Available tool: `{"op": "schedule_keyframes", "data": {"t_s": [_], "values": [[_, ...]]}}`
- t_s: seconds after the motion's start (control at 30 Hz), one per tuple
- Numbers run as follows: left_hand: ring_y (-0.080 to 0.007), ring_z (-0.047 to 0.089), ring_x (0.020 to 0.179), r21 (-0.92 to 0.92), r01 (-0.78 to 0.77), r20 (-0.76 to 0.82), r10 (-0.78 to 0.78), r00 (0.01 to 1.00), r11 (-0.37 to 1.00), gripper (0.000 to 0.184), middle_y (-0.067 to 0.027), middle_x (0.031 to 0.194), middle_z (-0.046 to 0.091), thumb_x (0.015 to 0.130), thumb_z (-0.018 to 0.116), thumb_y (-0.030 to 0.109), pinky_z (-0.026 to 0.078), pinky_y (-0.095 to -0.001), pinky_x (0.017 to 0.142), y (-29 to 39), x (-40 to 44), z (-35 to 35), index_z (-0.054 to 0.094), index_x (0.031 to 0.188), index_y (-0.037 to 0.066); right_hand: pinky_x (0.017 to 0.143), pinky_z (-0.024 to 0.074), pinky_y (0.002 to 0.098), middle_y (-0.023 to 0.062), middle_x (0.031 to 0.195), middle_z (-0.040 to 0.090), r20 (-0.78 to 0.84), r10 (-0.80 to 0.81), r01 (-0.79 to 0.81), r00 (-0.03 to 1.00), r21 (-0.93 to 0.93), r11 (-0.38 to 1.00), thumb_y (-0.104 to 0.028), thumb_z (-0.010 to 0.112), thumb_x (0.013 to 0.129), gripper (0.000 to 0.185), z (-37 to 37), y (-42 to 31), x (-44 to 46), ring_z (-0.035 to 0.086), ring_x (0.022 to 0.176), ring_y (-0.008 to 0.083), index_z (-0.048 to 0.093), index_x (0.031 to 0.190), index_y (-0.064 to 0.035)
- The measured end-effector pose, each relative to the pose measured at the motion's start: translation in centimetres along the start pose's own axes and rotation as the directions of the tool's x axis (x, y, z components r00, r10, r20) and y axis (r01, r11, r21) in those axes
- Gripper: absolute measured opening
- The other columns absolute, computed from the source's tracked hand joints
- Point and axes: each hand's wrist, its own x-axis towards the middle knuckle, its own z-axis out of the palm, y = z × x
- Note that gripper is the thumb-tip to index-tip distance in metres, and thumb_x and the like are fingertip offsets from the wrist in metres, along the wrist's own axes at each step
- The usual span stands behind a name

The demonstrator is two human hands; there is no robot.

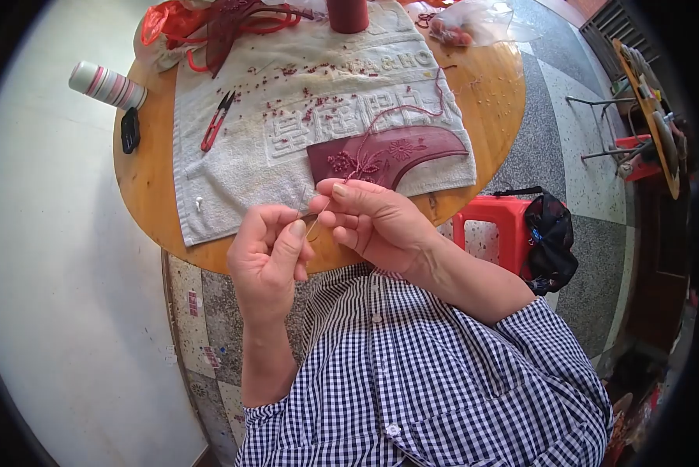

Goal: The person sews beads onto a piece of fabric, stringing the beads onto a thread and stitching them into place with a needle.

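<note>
My left hand point(267, 253) is closed in a pinch on a thin, pale thread point(315, 224); a fine, needle-like line shows above its fingertips, too small to make out fully. Close by on the right, my right hand point(380, 222) pinches the same thread between thumb and forefinger. Just beyond the fingers lies a maroon shoe upper point(431, 144) with beaded flowers, flat on a white towel point(232, 183). A dark red cord point(388, 111) trails from the beadwork over the towel. Small dark red beads point(310, 101) are scattered farther back.
Red-handled thread snips point(218, 122) lie on the towel's left side. On the wooden table point(151, 187) are a striped bottle point(108, 86) and a black object point(130, 131). A red thread spool point(348, 14) stands at the back. A red stool point(501, 226) holds a black bag point(550, 241).
</note>
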Motion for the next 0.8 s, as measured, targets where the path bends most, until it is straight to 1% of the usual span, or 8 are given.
{"op": "schedule_keyframes", "data": {"t_s": [0.07,0.13,0.2,0.23,0.37,0.4,0.53,0.8], "values": [[-0.0057,0.047,0.049,0.039,-0.015,-0.017,0.016,1.0,0.999,0.004,-0.0033,0.062,0.057,0.083,0.055,-0.002,0.037,-0.017,0.042,-0.1,-0.1,0.0,0.058,0.086,0.001,0.062,0.0557,0.0202,0.0126,0.096,0.065,-0.008,-0.003,0.003,1.0,0.014,1.0,-0.011,0.056,0.089,0.024,-0.2,-0.1,-0.2,0.065,0.079,0.0151,0.055,0.11,-0.0004],[-0.0062,0.047,0.049,0.254,-0.135,0.041,0.128,0.991,0.958,0.006,-0.0026,0.063,0.057,0.082,0.056,-0.002,0.036,-0.0187,0.043,-0.2,-0.4,-0.2,0.059,0.085,0.001,0.063,0.0563,0.0201,0.0115,0.096,0.065,0.011,-0.003,0.003,1.0,0.031,1.0,-0.012,0.056,0.089,0.023,-0.3,-0.3,-0.3,0.065,0.081,0.0158,0.055,0.109,-0.0012],[-0.0066,0.046,0.049,0.447,-0.256,0.123,0.225,0.967,0.857,0.007,-0.0018,0.063,0.058,0.08,0.057,-0.003,0.036,-0.0205,0.044,-0.2,-0.5,-0.3,0.06,0.085,0.001,0.064,0.0568,0.0201,0.0105,0.096,0.065,0.03,-0.004,0.002,1.0,0.048,0.999,-0.012,0.057,0.089,0.022,-0.4,-0.5,-0.4,0.066,0.083,0.0164,0.056,0.108,-0.002],[-0.0066,0.046,0.049,0.447,-0.254,0.124,0.221,0.967,0.858,0.007,-0.0018,0.063,0.058,0.08,0.057,-0.003,0.036,-0.0205,0.044,-0.2,-0.5,-0.2,0.06,0.085,0.001,0.064,0.0568,0.0201,0.0105,0.096,0.065,0.028,-0.003,0.002,1.0,0.05,0.999,-0.012,0.057,0.089,0.022,-0.4,-0.6,-0.4,0.066,0.083,0.0164,0.056,0.108,-0.002],[-0.0091,0.047,0.049,0.569,-0.376,0.184,0.332,0.925,0.731,0.008,-0.0024,0.067,0.061,0.078,0.058,-0.003,0.038,-0.0238,0.046,0.0,-0.3,0.1,0.061,0.084,0.001,0.062,0.0554,0.02,0.011,0.1,0.065,0.046,0.001,-0.003,0.999,0.032,0.999,-0.012,0.055,0.09,0.025,-0.7,-0.5,-0.6,0.066,0.086,0.0178,0.053,0.113,-0.0018],[-0.0091,0.047,0.049,0.571,-0.374,0.186,0.329,0.926,0.731,0.008,-0.0024,0.067,0.061,0.078,0.058,-0.003,0.038,-0.0238,0.046,0.0,-0.3,0.2,0.061,0.084,0.001,0.062,0.0554,0.02,0.011,0.1,0.065,0.045,0.002,-0.003,0.999,0.036,0.999,-0.012,0.055,0.09,0.025,-0.7,-0.5,-0.6,0.066,0.086,0.0178,0.053,0.113,-0.0018],[-0.0114,0.05,0.049,0.638,-0.441,0.238,0.384,0.892,0.631,0.009,-0.0038,0.07,0.063,0.077,0.059,-0.004,0.041,-0.0247,0.048,-0.2,0.0,0.5,0.061,0.084,0.0,0.061,0.0527,0.0182,0.0099,0.1,0.065,0.033,0.0,0.001,0.999,-0.009,1.0,-0.012,0.054,0.09,0.023,-1.0,-0.4,-0.6,0.066,0.085,0.0162,0.053,0.112,-0.0032],[-0.0126,0.052,0.05,0.656,-0.438,0.243,0.377,0.894,0.615,0.01,-0.0044,0.071,0.063,0.076,0.059,-0.005,0.042,-0.0254,0.05,-0.3,0.0,0.9,0.061,0.084,0.0,0.061,0.0507,0.0172,0.0088,0.101,0.065,-0.015,0.0,0.0,1.0,-0.022,1.0,-0.012,0.053,0.091,0.023,-1.1,-0.4,-0.8,0.066,0.085,0.0151,0.053,0.112,-0.004]]}}
